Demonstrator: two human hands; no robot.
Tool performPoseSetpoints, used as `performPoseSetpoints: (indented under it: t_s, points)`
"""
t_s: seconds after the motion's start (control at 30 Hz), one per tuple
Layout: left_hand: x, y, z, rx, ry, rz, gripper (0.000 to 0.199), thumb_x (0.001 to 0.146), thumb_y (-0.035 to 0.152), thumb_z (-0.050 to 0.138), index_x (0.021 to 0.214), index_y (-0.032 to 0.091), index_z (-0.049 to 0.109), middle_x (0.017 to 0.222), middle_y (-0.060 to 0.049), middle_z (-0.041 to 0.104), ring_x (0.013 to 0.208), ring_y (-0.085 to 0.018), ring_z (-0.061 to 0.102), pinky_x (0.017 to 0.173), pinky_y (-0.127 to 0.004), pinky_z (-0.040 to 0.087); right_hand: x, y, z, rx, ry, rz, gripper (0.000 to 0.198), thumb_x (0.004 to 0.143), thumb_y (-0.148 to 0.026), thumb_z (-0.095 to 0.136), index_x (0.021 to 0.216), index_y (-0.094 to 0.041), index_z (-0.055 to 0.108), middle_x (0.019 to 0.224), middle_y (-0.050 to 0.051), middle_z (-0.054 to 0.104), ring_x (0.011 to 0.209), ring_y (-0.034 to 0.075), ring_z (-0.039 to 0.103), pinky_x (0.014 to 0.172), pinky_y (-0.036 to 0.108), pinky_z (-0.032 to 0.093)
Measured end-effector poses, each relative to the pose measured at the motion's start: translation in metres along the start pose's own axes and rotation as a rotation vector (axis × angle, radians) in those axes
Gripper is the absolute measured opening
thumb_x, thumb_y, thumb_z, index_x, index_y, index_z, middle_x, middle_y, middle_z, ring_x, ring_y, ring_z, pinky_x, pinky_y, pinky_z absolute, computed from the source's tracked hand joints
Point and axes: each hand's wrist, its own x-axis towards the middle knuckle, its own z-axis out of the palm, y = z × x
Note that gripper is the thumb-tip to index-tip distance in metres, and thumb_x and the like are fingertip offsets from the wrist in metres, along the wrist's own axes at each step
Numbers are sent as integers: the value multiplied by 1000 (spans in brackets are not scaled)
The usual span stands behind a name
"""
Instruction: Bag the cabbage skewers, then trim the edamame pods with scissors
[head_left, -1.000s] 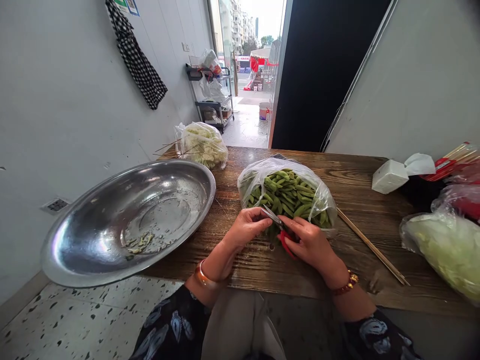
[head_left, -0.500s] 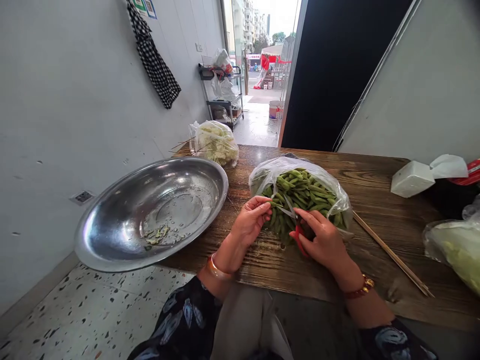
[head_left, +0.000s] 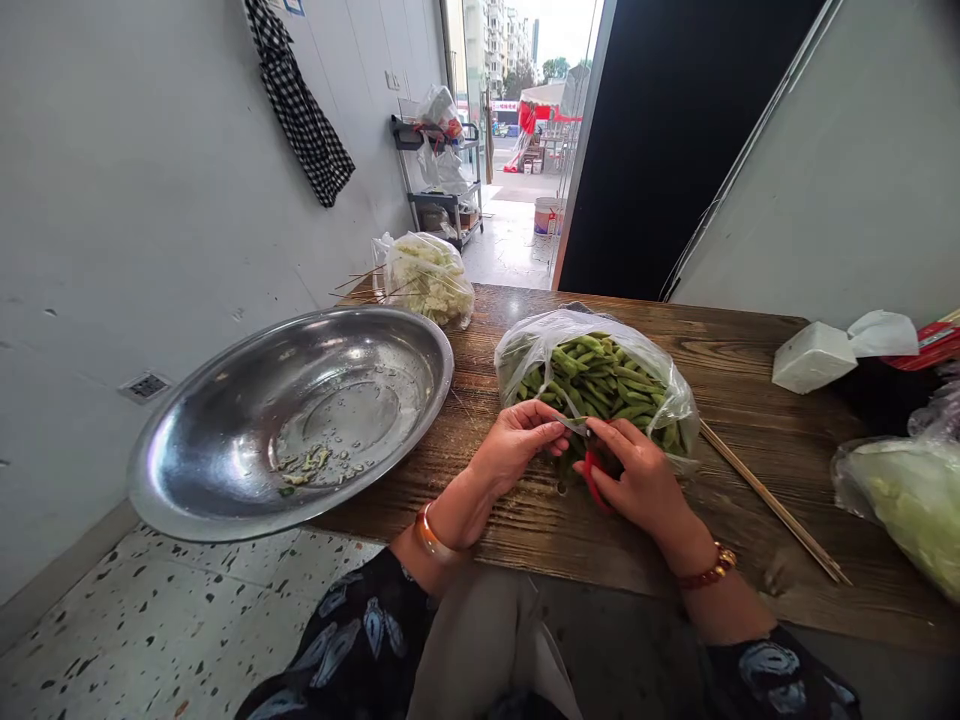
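My right hand (head_left: 639, 472) is closed round red-handled scissors (head_left: 595, 484), with the blades pointing left and up. My left hand (head_left: 521, 442) pinches an edamame pod (head_left: 576, 420), whose green tip shows between the two hands, close by the blades. Fingers partly cover both pod and blades, so whether the blades are parted is unclear. Just beyond my hands, a clear plastic bag (head_left: 517, 335) lies open on the wooden table (head_left: 517, 530), heaped with green edamame pods (head_left: 611, 375).
To the left is a wide steel basin (head_left: 217, 440) with some water and pale scraps. Behind it stands a bag of cauliflower (head_left: 431, 275) with thin skewers. Bamboo sticks (head_left: 772, 500), a white tissue pack (head_left: 814, 357) and another vegetable bag (head_left: 911, 500) are on the right.
My left hand has moved right, bringing the pod closer to the right hand and scissors. A small dark green bit now shows in the basin. The view has shifted slightly.
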Motion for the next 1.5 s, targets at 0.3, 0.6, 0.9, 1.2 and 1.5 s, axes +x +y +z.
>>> performPoseSetpoints:
  t_s: [0.3,0.6,0.9,1.2,1.5]
  points:
    - [1,1,-1,2,28,-2,31,64,28,82,79,11,62,70,-3,69,57,-9,62,56,-20,48,-4,2,0,-5,-31,8,46,89,-25,56,135,-22,49,91,5,58,74,18,60,67,31,52]
    - [2,3,-2,2,73,-4,29,65,27,81,80,11,62,67,-2,67,54,-7,58,54,-18,44,-3,3,0,-28,-39,16,44,91,-26,54,135,-21,50,89,5,60,73,17,59,67,31,52]
    - [4,19,-9,-205,109,-6,17,75,32,63,79,17,56,78,0,60,63,-10,55,50,-19,40,2,2,-10,-76,260,153,40,88,-38,60,126,-23,57,78,3,60,66,17,56,63,32,51]
    - [1,-3,-6,1319,-61,270,30,73,14,60,95,26,75,78,-2,56,71,-15,52,67,-26,40,3,0,-11,-62,296,178,38,88,-38,59,123,-22,58,80,3,62,69,18,59,67,33,53]
    - [2,3,-6,1282,31,387,13,82,24,60,81,21,72,78,-4,56,75,-16,53,68,-26,40,4,0,-11,-33,293,196,39,87,-40,59,123,-24,59,83,5,64,72,19,60,69,34,53]
